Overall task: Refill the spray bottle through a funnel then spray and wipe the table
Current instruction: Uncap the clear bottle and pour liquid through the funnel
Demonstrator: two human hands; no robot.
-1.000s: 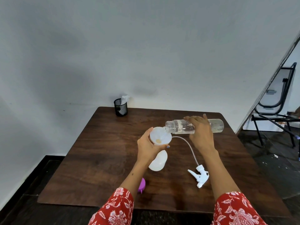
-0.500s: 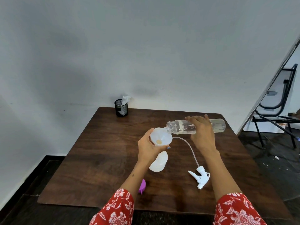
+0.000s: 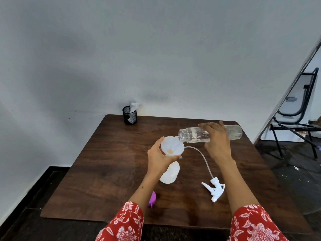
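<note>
A dark brown wood-grain surface [image 3: 111, 164] stands against a pale grey wall [image 3: 156, 49]. On it are a white funnel [image 3: 172, 147] with a small yellowish spot inside, a milky white bottle [image 3: 169, 173], a clear see-through bottle [image 3: 194, 135], a white spray trigger [image 3: 214, 188] with a pale tube, a purple object [image 3: 152, 199], and a black mesh cup [image 3: 129, 115] holding white tissue. Both sleeves [image 3: 125, 223] are red with a white floral pattern.

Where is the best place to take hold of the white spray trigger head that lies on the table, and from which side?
Probably by its thick white body, from above: the spray trigger head lies flat on the table, beside the right forearm. Its trigger lever points left and its thin dip tube curves away toward the funnel; both look too slender to grip.
</note>
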